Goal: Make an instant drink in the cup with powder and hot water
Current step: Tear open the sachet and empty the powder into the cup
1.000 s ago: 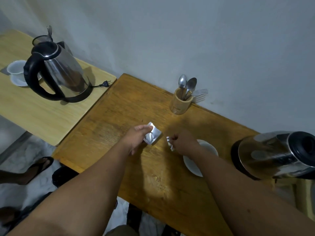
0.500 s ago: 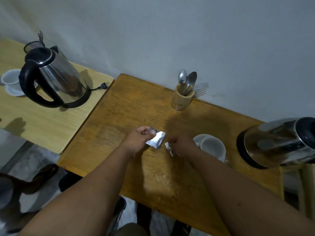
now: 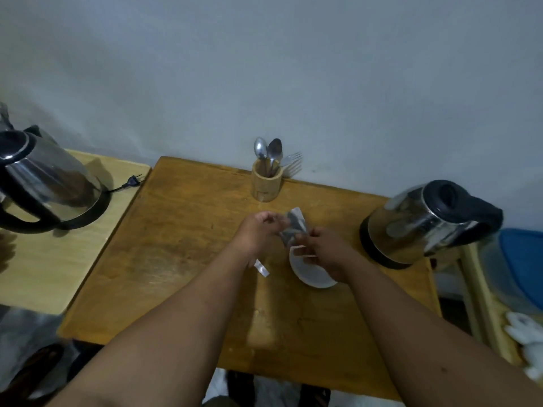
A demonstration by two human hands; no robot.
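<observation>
Both hands pinch the sachet (image 3: 295,226): left hand (image 3: 260,232) at its 9 o'clock edge, right hand (image 3: 321,249) at 5 o'clock, above the cup (image 3: 311,274) at bench (image 3: 182,245) centre. Tilt the torn mouth low over the cup; pour slowly.

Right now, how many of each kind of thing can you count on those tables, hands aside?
Kettles: 2 (one on the left table, one at right)
Spoons: 2
Forks: 1
Wooden holders: 1
Foil sachets: 1
Torn strips: 1
White saucers: 1
Total: 9
</observation>
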